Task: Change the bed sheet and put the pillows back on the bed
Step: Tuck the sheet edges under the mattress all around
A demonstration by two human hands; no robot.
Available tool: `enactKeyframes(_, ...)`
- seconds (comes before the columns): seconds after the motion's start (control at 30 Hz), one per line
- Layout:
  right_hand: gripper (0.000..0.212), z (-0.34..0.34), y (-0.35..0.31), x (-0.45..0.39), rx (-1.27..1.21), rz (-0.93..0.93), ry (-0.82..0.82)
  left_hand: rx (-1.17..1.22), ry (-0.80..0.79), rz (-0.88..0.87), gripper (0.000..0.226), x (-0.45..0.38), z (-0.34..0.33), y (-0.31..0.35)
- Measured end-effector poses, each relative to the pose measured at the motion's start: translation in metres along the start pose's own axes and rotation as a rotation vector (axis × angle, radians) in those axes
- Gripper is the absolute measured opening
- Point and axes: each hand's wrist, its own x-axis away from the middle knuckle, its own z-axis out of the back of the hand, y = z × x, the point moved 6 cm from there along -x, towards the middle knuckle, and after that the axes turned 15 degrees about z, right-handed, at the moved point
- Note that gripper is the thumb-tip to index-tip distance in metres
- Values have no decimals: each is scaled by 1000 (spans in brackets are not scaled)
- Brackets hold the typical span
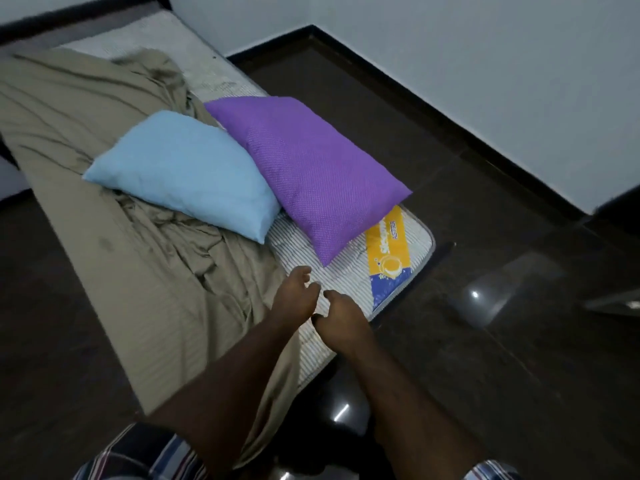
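Both of my hands hover empty over the bare mattress (pixel 349 271) corner — left hand (pixel 298 299) with fingers loosely curled, right hand (pixel 337 318) likewise, neither holding anything. Just ahead lies the purple pillow (pixel 308 168), its near corner closest to my fingers, with the blue pillow (pixel 187 171) beside it, overlapping. I judge both light, soft and easy to pinch at a corner. To the left, the tan sheet (pixel 104 202) lies bunched — limp, best gathered by an edge.
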Motion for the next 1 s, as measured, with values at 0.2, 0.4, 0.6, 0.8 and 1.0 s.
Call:
enactKeyframes(0.2,59,87,51,-64,15,60,-33,108,79,118,42,-23,-40,47)
enactKeyframes(0.4,36,142,71,-159,-58,116,-26,296,112,179,53,-86,-52,82)
enactKeyframes(0.6,97,186,140,-301,-80,-47,96,467,258,214,103,-232,-80,50)
enactKeyframes(0.8,115,168,268,-407,-699,-265,231,798,304,348,155,-264,-92,67)
enactKeyframes(1.0,66,143,151,-394,-1086,-220,93,746,687,105,69,-218,-34,145)
